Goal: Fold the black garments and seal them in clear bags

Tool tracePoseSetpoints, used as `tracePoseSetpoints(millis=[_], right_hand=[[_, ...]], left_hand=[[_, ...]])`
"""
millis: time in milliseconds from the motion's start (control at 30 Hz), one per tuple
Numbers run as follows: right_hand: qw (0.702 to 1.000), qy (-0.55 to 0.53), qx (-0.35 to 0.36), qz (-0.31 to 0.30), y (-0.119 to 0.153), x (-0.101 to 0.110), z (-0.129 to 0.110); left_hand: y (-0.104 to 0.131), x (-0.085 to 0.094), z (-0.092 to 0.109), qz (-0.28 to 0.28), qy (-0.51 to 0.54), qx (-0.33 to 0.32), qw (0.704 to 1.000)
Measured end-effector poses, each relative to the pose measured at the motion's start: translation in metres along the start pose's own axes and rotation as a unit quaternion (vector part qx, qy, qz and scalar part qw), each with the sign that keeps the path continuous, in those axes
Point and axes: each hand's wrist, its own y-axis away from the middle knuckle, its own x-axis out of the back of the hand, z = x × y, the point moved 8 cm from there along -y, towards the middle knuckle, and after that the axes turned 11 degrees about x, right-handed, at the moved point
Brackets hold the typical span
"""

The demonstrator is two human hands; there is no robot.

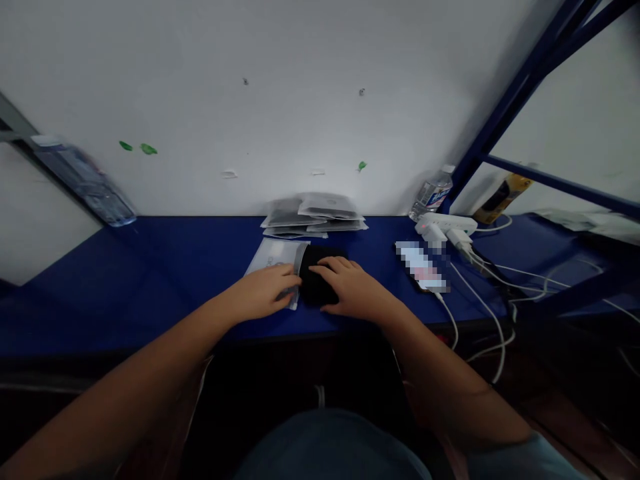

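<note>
A frosted zip bag [273, 255] with a printed mark lies at the front of the blue table, tilted, its mouth toward the right. My left hand [265, 291] is closed on the bag's near edge, beside the mouth. Against that mouth sits a black folded cloth [315, 293]; its left end meets the bag's edge, and I cannot tell how much is inside. My right hand [347, 283] grips the cloth from the right, thumb at the near side and fingers over the top.
Several flat filled bags [315, 213] are piled by the white wall. To the right lie a phone [421, 267] on a cable, a white power strip [447, 222] with plugs, and a water bottle [434, 193]. Another bottle [87, 183] leans at far left. A blue metal frame [500, 127] rises right.
</note>
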Motion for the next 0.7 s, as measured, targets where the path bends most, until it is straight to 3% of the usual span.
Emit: tracePoseSetpoints(millis=[133,367,533,700], right_hand=[[0.998,0.06,0.003,-0.001,-0.003,-0.013,-0.005],[0.991,0.136,-0.004,-0.02,-0.017,-0.016,-0.011],[0.994,0.105,-0.034,0.002,-0.024,-0.015,-0.008],[0.992,0.037,-0.11,0.057,-0.027,-0.01,0.001]], left_hand=[[-0.001,0.0,0.002,-0.002,-0.028,-0.038,0.999],[-0.007,-0.008,0.0,-0.012,-0.035,-0.073,0.997],[-0.005,-0.011,-0.001,-0.017,0.001,-0.068,0.998],[-0.003,-0.011,0.004,0.004,0.006,-0.085,0.996]])
